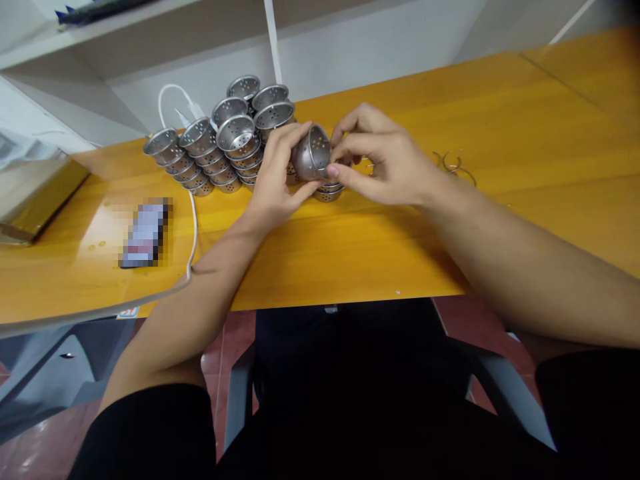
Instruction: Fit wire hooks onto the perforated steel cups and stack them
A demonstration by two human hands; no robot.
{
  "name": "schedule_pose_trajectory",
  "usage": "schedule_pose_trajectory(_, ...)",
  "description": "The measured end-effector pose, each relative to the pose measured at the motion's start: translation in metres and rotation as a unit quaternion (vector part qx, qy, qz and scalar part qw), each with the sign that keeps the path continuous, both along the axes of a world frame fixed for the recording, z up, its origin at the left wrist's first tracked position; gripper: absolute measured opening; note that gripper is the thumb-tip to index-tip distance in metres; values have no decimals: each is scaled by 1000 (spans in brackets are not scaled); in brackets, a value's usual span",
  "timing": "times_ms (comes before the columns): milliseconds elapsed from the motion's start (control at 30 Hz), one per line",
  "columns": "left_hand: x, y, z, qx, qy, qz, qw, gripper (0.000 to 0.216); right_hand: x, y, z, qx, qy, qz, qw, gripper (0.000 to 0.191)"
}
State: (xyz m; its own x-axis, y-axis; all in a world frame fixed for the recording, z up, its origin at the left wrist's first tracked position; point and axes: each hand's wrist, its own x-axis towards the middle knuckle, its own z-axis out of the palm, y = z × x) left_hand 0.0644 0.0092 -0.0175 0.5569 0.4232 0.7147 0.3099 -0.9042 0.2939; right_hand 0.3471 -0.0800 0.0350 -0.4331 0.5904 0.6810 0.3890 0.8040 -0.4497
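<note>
Both my hands hold one small perforated metal cup (311, 155) just above the yellow wooden table (350, 247). My left hand (277, 177) wraps its fingers round the cup's left side. My right hand (385, 157) pinches the cup's right rim with thumb and fingers. Under the held cup, another perforated cup (327, 193) lies on the table. Behind my left hand stand several stacks of the same metal cups (220, 143).
A phone (145, 233) lies on the table at the left, with a white cable (193, 220) running past it. Thin wire rings (454, 164) lie to the right of my right hand. A gold-coloured box (35, 193) sits at the far left. A white shelf (150, 40) rises behind the table.
</note>
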Motion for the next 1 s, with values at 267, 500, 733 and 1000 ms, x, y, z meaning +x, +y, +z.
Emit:
schedule_pose_trajectory(267, 1, -11, 10, 12, 7, 14, 1000, 78, 1, 6, -1, -32, 41, -9, 999, 32)
schedule_pose_trajectory(500, -2, -14, 15, 8, 22, 28, 999, 76, 0, 1, 8, -55, 63, -19, 996, 23)
schedule_pose_trajectory(733, 4, -16, 3, -31, -41, 13, 999, 94, 15, 6, 18, -202, 180, 56, 961, 59)
schedule_pose_trajectory(1000, 0, 0, -11, -35, -49, -8, 998, 103, 49, 17, 15, -198, 131, -38, 971, 67)
